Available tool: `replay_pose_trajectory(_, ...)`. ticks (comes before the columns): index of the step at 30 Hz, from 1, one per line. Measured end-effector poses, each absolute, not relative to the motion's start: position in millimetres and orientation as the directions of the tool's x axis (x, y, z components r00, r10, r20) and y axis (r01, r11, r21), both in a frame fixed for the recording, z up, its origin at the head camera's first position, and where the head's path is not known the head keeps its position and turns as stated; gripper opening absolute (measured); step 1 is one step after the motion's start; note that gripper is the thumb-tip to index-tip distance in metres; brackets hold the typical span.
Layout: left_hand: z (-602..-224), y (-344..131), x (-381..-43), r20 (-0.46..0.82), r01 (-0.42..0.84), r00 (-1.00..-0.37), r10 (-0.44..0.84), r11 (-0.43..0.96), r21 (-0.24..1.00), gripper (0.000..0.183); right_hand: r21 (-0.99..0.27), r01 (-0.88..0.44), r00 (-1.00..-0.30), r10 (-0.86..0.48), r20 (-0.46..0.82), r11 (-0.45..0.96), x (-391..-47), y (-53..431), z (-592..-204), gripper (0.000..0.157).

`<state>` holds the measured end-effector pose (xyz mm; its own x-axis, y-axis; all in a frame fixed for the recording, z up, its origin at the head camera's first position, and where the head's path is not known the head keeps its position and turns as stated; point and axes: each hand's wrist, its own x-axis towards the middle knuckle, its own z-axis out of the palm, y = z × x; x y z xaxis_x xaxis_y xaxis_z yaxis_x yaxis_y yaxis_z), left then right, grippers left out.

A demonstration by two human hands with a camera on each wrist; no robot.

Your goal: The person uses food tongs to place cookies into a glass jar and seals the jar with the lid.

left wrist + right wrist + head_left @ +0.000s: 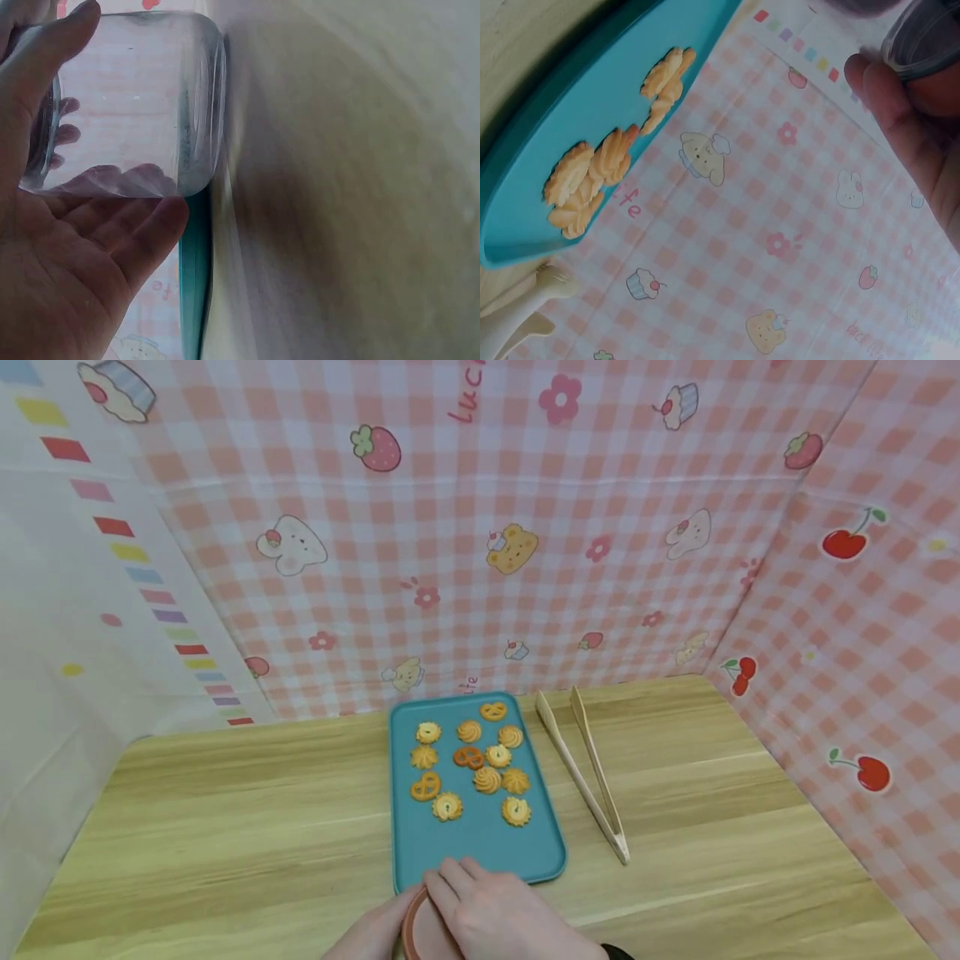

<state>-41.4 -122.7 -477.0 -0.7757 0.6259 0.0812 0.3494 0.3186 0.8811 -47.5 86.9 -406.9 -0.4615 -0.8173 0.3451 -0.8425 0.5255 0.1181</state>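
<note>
A clear jar [127,90] with a brownish-pink lid [431,937] is at the bottom of the head view, at the near edge of the tray. My left hand [375,930] holds the jar's side, thumb on one side and fingers along the other in the left wrist view. Over the top, my right hand [495,912] grips the lid, its fingertips bent over the far rim. Through the glass the jar's inside looks empty. In the right wrist view, the right hand's fingers [900,112] curl at the lid's edge.
Just beyond the jar lies a teal tray [480,850] with several cookies [487,780] and pretzels [425,787]. Wooden tongs [574,772] lie spread to its right on the wood-grain table [247,827]. Checked cloth [465,510] covers the back and right walls.
</note>
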Motion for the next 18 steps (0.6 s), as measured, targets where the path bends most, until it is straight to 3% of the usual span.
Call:
replay_pose_trajectory(7,-479.9,-119.6,-39.7,0.139,0.35,-0.755,0.641,0.216,0.911,0.068,0.093,-0.842,-0.468,-0.806,0.363,0.531,-46.7,85.0,-408.3,0.046)
replay_pose_trajectory(16,-472.7,-117.9,-41.5,0.023,0.219,-0.765,0.644,0.226,0.949,0.058,0.098,-0.853,-0.448,-0.816,0.367,0.512,-49.3,85.9,-408.7,0.044)
replay_pose_trajectory(18,-472.6,-118.1,-42.5,0.044,0.257,-0.763,0.645,0.239,0.936,0.057,0.1,-0.857,-0.442,-0.821,0.362,0.505,-49.9,86.1,-408.3,0.042)
